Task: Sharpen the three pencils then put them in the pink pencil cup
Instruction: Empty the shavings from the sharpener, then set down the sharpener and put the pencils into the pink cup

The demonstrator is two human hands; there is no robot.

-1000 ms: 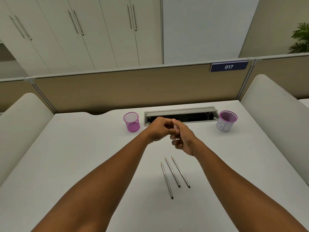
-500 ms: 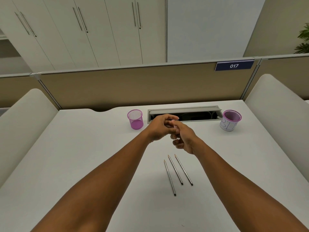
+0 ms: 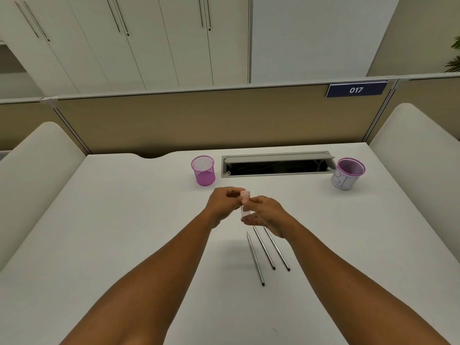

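I note both hands meeting mid-desk, left hand (image 3: 225, 204) and right hand (image 3: 267, 215) pinching a small pink sharpener (image 3: 245, 204), three pencils (image 3: 264, 248) lying near, pink pencil cup (image 3: 203, 170) far left.

desk (image 3: 99, 245) | pencils (image 3: 267, 252) side by side at centre | mesh cup (image 3: 203, 170) at 11 | cable tray (image 3: 277, 165) at 12 | labelled cup (image 3: 348, 176) at 1 | hands above pencils' far tips

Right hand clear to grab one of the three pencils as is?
Probably not yet: the right hand and left hand both grip the small sharpener. The pencils lie unobstructed just beneath it.
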